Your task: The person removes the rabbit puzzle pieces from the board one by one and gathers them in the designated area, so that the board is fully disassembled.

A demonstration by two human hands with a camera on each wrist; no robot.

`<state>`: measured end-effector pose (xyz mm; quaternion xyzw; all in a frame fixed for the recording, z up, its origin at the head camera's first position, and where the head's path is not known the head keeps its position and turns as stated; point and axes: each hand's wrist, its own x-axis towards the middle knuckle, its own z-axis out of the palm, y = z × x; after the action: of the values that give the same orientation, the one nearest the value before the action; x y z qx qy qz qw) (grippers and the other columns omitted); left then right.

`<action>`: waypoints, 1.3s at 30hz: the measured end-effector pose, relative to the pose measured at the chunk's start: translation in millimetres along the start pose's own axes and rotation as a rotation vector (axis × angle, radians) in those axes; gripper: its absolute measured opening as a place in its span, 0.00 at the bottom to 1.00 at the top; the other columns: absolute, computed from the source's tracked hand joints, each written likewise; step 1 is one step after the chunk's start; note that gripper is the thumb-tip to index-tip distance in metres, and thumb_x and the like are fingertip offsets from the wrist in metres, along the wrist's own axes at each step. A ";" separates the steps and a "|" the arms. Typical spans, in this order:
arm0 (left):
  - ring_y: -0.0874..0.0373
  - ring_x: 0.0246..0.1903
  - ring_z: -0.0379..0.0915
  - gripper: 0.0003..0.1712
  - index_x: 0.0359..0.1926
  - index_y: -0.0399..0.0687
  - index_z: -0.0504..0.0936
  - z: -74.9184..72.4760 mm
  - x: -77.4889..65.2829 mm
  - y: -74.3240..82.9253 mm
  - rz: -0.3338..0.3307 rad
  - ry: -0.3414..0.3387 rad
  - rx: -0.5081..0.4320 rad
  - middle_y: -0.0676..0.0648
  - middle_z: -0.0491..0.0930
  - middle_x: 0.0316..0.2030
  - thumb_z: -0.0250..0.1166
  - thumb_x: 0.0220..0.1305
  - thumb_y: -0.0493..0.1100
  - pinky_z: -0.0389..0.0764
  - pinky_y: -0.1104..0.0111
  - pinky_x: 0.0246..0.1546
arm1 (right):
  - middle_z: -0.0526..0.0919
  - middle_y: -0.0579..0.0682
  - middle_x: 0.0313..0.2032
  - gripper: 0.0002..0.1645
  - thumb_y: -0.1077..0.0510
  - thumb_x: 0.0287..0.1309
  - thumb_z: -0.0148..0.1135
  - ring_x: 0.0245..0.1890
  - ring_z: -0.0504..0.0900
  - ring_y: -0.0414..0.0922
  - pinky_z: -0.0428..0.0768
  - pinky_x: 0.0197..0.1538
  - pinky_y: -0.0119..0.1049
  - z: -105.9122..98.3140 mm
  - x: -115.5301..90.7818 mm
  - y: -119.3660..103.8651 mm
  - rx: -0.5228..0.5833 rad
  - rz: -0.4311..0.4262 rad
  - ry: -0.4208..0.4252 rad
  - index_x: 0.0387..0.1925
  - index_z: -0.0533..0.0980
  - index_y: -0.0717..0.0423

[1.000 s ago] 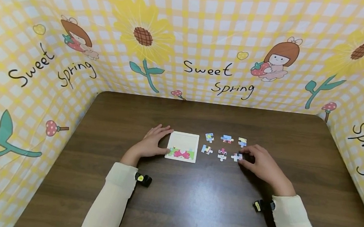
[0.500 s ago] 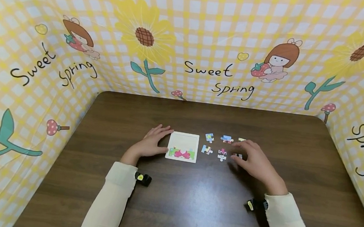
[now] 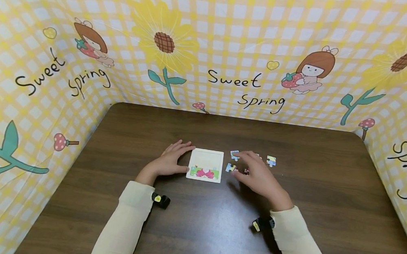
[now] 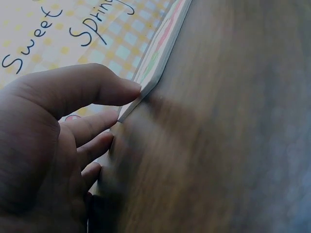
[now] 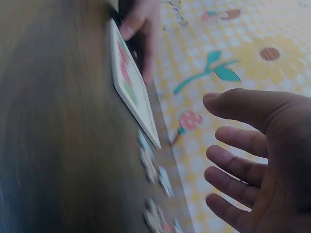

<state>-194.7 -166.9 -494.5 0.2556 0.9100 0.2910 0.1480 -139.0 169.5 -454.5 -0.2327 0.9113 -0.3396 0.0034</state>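
A square white puzzle tray point(image 3: 205, 160) lies on the table, its lower strip filled with green and pink picture. My left hand point(image 3: 168, 160) is at the tray's left side, fingertips by the upper corner and thumb by the lower one. In the left wrist view, the thumb point(image 4: 129, 90) touches the tray's edge. Right of the tray, my right hand point(image 3: 261, 177) hovers over loose jigsaw pieces, its fingers apart and holding nothing. One blue piece point(image 3: 234, 154) and another piece point(image 3: 230, 168) lie near its fingertips. A third piece point(image 3: 271, 161) is beyond the knuckles; others are partly or wholly hidden beneath the hand.
The brown wooden table point(image 3: 193, 232) is bordered at the back and sides by a yellow checked cloth point(image 3: 234, 36) with flowers and lettering. Each wrist has a small black camera, the left one point(image 3: 161, 200) and the right one point(image 3: 262, 224).
My right hand has moved left across the jigsaw pieces, from the rightmost lower one to those closest to the tray. My left hand has stayed at the tray.
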 end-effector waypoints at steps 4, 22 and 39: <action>0.48 0.75 0.30 0.45 0.75 0.57 0.58 0.7 1.4 -1.1 -0.009 -0.005 -0.001 0.51 0.49 0.75 0.67 0.59 0.51 0.34 0.49 0.71 | 0.73 0.50 0.59 0.35 0.48 0.58 0.68 0.59 0.70 0.50 0.73 0.56 0.49 17.2 11.7 -9.1 0.012 -0.007 -0.017 0.66 0.70 0.51; 0.46 0.75 0.31 0.44 0.74 0.55 0.59 0.3 0.4 -0.2 0.010 0.010 -0.014 0.48 0.49 0.75 0.67 0.59 0.50 0.34 0.47 0.70 | 0.75 0.51 0.53 0.31 0.49 0.57 0.69 0.54 0.69 0.50 0.69 0.58 0.47 81.1 41.4 -40.5 -0.055 -0.090 -0.093 0.61 0.75 0.52; 0.45 0.75 0.32 0.44 0.74 0.54 0.60 0.3 0.4 0.7 0.016 0.017 -0.009 0.47 0.49 0.75 0.67 0.58 0.51 0.34 0.47 0.70 | 0.75 0.50 0.51 0.24 0.53 0.60 0.65 0.53 0.70 0.52 0.68 0.57 0.47 88.4 41.3 -34.5 -0.074 -0.085 -0.072 0.58 0.78 0.50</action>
<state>-194.7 -166.1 -494.4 0.2597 0.9078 0.2985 0.1391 -146.7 74.4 -494.9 -0.2831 0.9119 -0.2968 0.0133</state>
